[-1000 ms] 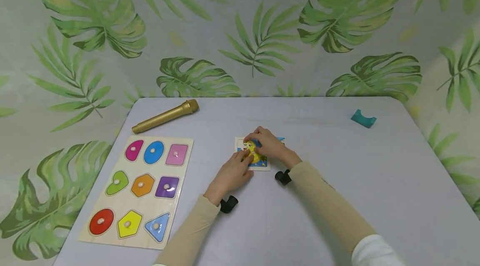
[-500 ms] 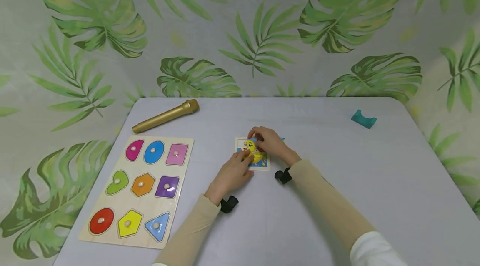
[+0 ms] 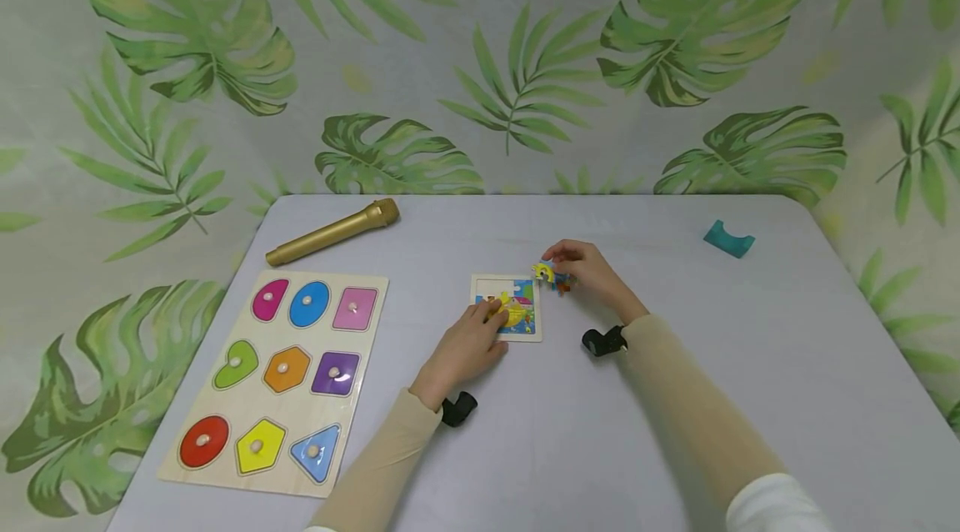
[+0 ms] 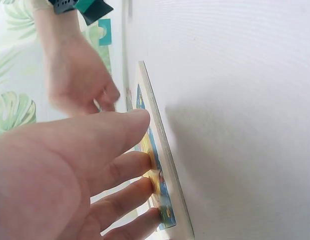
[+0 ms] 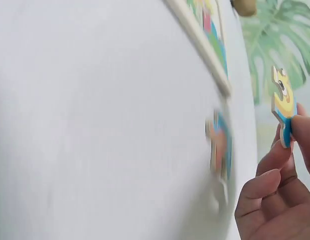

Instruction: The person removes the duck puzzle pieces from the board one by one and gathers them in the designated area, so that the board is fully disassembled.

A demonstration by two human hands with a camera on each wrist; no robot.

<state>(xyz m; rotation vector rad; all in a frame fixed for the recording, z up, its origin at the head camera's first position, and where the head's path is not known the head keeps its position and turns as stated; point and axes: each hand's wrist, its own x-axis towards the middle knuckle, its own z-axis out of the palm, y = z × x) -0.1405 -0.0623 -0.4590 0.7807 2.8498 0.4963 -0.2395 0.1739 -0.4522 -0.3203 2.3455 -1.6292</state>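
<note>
**Right hand (image 3: 591, 272) pinches a yellow-and-blue puzzle piece (image 5: 283, 97) beside a small puzzle tray (image 3: 521, 338)**

The right hand holds the piece between thumb and fingers, raised off the bench (image 3: 787, 348) near the tray's upper right corner. The piece shows a printed eye. The left hand (image 3: 467, 342) is loosely spread, its fingertips resting on the picture in the tray, its thumb at the near edge.

A second puzzle piece (image 5: 222, 147), blue and brownish orange, is below the right hand, just off the tray's right side; it is too blurred to tell its outline. Inside the tray, colourful pieces fill the lower part and the right side, while the upper left area shows bare and pale.

Each wrist carries a black camera (image 3: 604, 341), and beige sleeves (image 3: 693, 394) cover the forearms.

Farther out on the left lies a wooden shape board (image 3: 300, 409) with nine knobbed shapes in three rows, among them a green heart, a red circle and a blue triangle. A gold microphone (image 3: 333, 233) lies slantwise beyond the board. Well apart, toward the far right corner, sits a teal notched block (image 3: 729, 240). A leaf-printed cloth (image 3: 517, 82) hangs behind the bench.
</note>
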